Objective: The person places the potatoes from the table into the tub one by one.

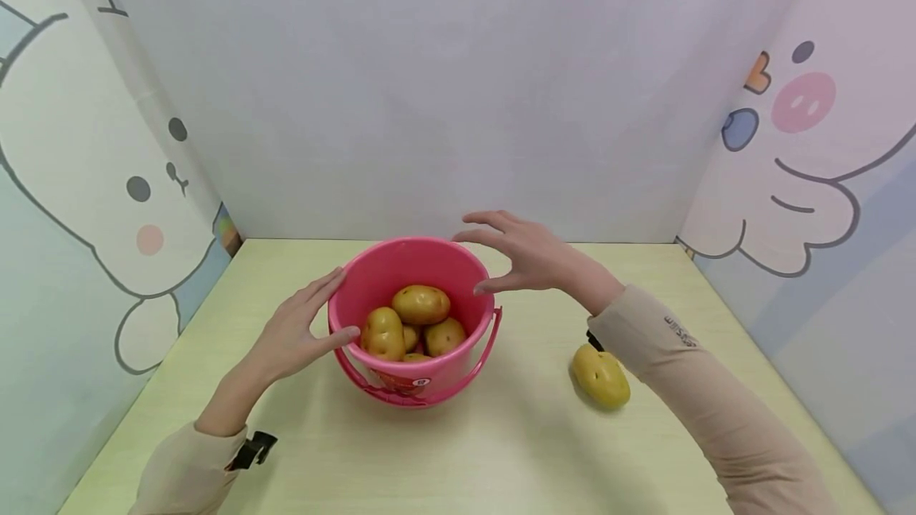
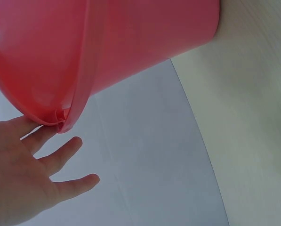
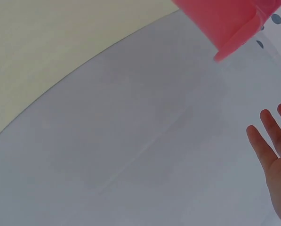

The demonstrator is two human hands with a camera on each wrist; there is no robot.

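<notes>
A pink bucket stands on the table with several potatoes inside, its handle hanging down at the front. My left hand is at the bucket's left side, fingers spread and fairly straight, fingertips right at the rim. In the left wrist view, fingers of that hand meet the rim beside the handle's joint. Over the bucket's right rim, my right hand has its fingers spread and holds nothing. The right wrist view shows this hand apart from the bucket.
One loose potato lies on the table to the right of the bucket, just by the right forearm. A pale wall rises behind the table, and cartoon-printed panels flank it on both sides.
</notes>
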